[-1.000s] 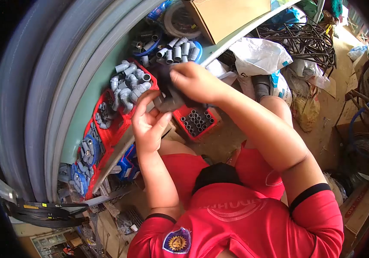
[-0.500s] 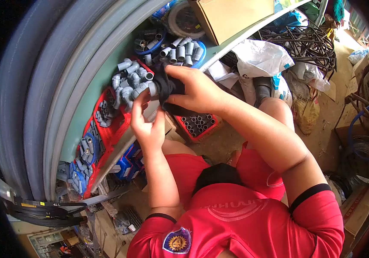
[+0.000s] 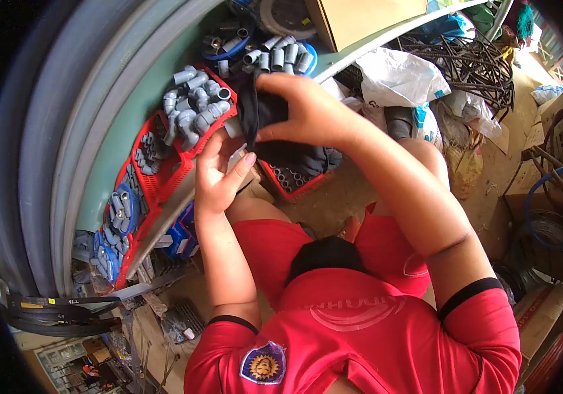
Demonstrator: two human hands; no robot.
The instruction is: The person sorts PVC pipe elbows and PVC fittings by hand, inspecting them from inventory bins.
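Note:
My right hand pinches a black cloth, which hangs in dark folds below the fingers. Just left of it is my left hand, thumb and fingers apart, its fingertips close to the cloth and a partly hidden grey piece. Whether they touch that piece is unclear. Grey elbow fittings are heaped in a red basket beside my hands. Beneath the cloth, a red crate holds small grey tubes.
Large grey hoses curve along the left. Blue-rimmed trays of fittings and a cardboard box stand at the top. White bags and dark bent rods lie at the upper right, coiled cables at far right.
The large grey fitting near my left fingertips no longer shows in front of the cloth. More black cloth hangs over the red crate. My left hand is slightly lower, and the view has shifted.

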